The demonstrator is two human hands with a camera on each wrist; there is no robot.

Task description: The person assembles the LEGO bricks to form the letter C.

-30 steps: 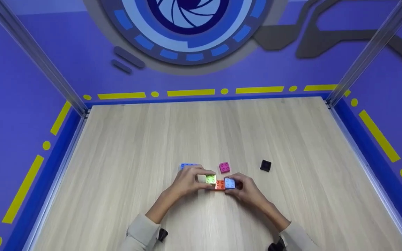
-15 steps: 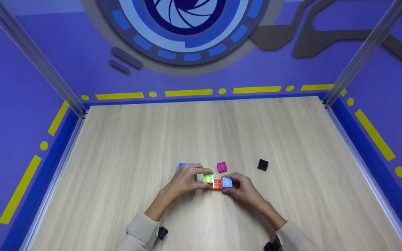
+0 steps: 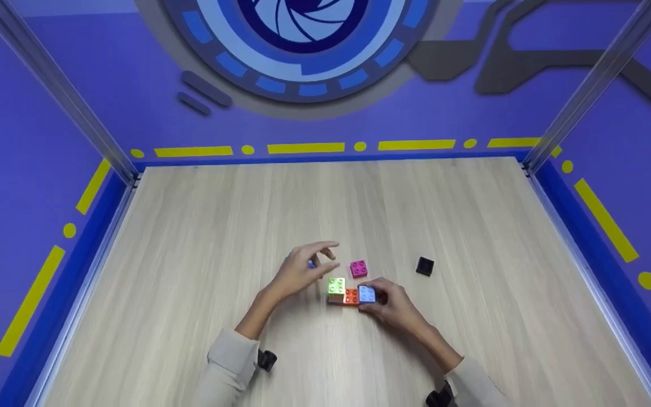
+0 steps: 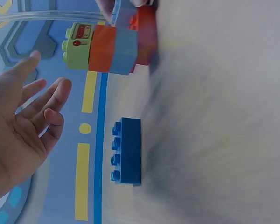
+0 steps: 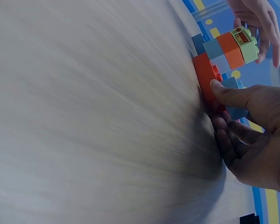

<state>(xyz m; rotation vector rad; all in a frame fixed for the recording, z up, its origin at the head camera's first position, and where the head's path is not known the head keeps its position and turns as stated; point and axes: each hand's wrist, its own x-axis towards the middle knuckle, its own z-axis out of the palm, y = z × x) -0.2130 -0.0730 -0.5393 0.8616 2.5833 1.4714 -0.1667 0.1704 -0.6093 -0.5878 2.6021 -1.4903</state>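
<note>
Currently, in my head view, the right hand (image 3: 396,305) grips a light-blue brick (image 3: 367,294) at the end of a red-orange brick (image 3: 351,297), well short of the far edge of the desk (image 3: 190,226); the left hand (image 3: 296,277) has its fingers loosely apart. My left-wrist view shows a lime brick (image 4: 78,51) atop an orange brick (image 4: 102,49), a long blue brick (image 4: 130,151) apart. My right-wrist view shows the right thumb touching the red-orange brick.

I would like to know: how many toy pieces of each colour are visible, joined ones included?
Green brick: 1
Orange-red: 2 (stacked orange brick, long base, seemingly one piece)
Blue: 3 (stacked blue brick, held blue brick, long loose brick)
Magenta brick: 1
Black piece: 1
Total: 8
</note>
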